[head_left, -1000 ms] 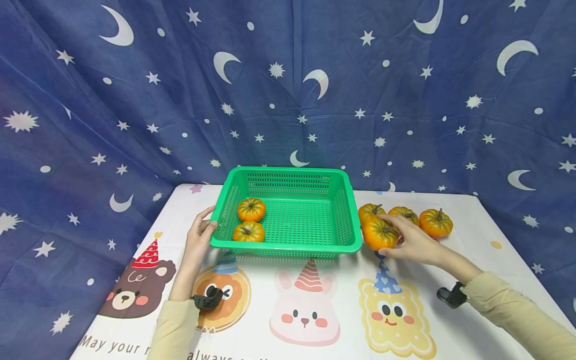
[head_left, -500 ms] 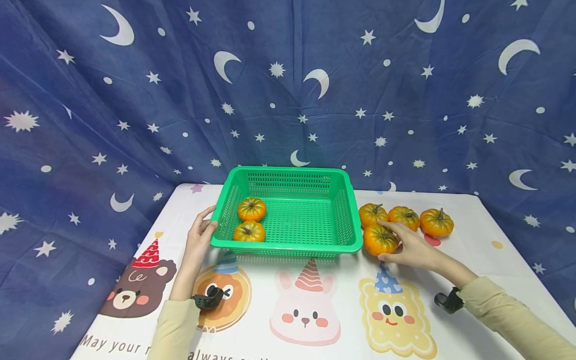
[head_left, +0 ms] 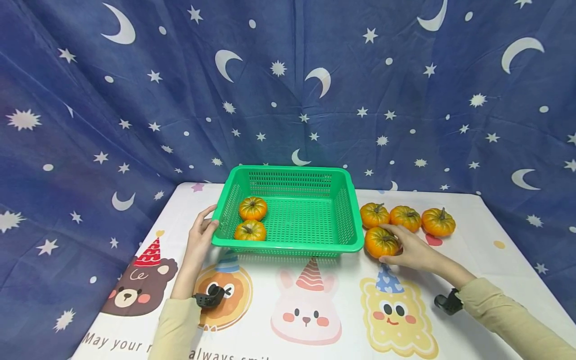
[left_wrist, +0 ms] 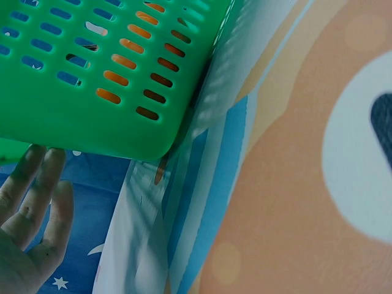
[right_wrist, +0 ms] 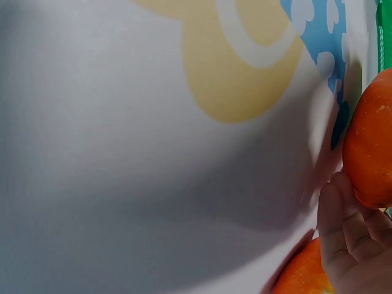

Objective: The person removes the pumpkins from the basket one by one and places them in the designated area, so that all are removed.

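The right hand [head_left: 411,250] holds one pumpkin [head_left: 381,242], just beside the front right corner of the green basket [head_left: 288,247]. The grip is moderately wide: thumb on the near side, fingers over the far side, and the right wrist view shows the fingers [right_wrist: 334,214] laid rather straight along the skin. Whether this pumpkin rests on the surface [head_left: 477,235] or is raised a little, I cannot tell.

The left hand [head_left: 200,235] touches the basket at its left rim, with fingers fairly straight and not wrapped round it. Inside the basket, along its left side, lie two more pumpkins, a back one [head_left: 253,208] and a front one [head_left: 250,230]. Three others make a row to the right of the basket: first [head_left: 374,215], second [head_left: 405,218], third [head_left: 438,222].

As I judge, the held pumpkin is rather light and stiff, and will not give when pressed. Its skin looks smooth and glossy, so it may slip a little – the ribs should help the fingertips. The best hold is probably across the widest part, from two opposite sides; the short stem seems a poor handle – too small and perhaps easy to break.
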`<state>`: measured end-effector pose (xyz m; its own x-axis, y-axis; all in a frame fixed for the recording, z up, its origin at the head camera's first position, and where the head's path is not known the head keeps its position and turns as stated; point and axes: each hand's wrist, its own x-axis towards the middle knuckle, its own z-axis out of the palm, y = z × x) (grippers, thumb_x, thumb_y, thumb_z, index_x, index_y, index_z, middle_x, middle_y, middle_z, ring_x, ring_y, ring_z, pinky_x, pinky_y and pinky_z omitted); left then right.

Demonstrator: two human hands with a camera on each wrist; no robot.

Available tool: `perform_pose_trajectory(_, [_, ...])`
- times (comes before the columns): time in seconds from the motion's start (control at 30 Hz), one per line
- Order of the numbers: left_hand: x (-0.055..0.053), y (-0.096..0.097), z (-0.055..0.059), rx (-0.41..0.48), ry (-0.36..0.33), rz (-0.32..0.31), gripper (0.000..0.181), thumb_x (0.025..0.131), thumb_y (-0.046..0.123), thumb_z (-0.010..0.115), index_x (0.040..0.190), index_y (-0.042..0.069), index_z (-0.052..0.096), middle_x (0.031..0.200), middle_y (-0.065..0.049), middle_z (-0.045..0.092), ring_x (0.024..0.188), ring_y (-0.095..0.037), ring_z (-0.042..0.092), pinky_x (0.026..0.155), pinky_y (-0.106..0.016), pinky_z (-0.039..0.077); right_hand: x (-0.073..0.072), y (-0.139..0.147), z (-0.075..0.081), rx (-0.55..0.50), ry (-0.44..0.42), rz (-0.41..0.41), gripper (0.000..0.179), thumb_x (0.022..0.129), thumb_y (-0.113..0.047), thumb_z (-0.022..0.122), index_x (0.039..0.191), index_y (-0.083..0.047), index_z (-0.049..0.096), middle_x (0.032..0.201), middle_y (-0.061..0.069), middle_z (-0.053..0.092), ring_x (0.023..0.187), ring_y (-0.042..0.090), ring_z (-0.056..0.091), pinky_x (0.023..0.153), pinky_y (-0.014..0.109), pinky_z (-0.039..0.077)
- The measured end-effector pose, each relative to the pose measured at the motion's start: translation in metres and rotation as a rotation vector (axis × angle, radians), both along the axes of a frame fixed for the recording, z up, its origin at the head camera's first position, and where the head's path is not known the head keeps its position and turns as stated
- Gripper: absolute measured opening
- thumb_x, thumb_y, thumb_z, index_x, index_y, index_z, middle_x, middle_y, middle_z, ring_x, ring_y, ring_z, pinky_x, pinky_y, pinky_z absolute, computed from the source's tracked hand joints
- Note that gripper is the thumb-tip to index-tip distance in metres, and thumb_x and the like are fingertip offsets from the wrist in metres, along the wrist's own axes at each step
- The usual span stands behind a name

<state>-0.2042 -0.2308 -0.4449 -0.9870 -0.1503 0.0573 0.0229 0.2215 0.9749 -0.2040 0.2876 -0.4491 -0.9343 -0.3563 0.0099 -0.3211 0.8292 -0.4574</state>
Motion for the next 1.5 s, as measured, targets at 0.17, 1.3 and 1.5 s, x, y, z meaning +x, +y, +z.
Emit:
perform_pose_trajectory(0.17, [-0.0004,0.0012,0.0000,0.001,-0.001,-0.002,0.045,0.101,0.022,0.047,0.145,0.023,0.041,0.108,-0.005,0.063,0.084,-0.001,0.062,0.079,-0.016,0.046,-0.0004,0.0014,-0.0026,0.007,-0.007,0.002,0.088,0.073,-0.046,0.080,0.142,-0.009,0.040,0.135,0.028,0.048,0.119,0.046,0.051,0.093,0.066,0.041])
perform_pose_trajectory(1.3, [0.0004,0.0004,0.0007,-0.012,0.001,0.002,0.045,0.101,0.023,0.047,0.146,0.024,0.040,0.112,-0.010,0.062,0.086,0.000,0.062,0.080,-0.015,0.046,-0.0041,0.0013,0.0012,-0.048,-0.012,-0.023,0.087,0.069,-0.035,0.085,0.138,-0.006,0.040,0.120,0.019,0.055,0.084,0.017,0.054,0.067,0.023,0.049])
perform_pose_trajectory(1.5, [0.0002,0.0010,0.0001,-0.011,-0.008,0.003,0.045,0.101,0.023,0.047,0.146,0.024,0.040,0.118,-0.017,0.060,0.085,0.000,0.061,0.080,-0.015,0.046,-0.0031,0.0040,-0.0019,-0.074,-0.022,-0.010,0.089,0.069,-0.034,0.086,0.139,-0.005,0.039,0.123,0.020,0.053,0.082,0.018,0.054,0.066,0.024,0.049])
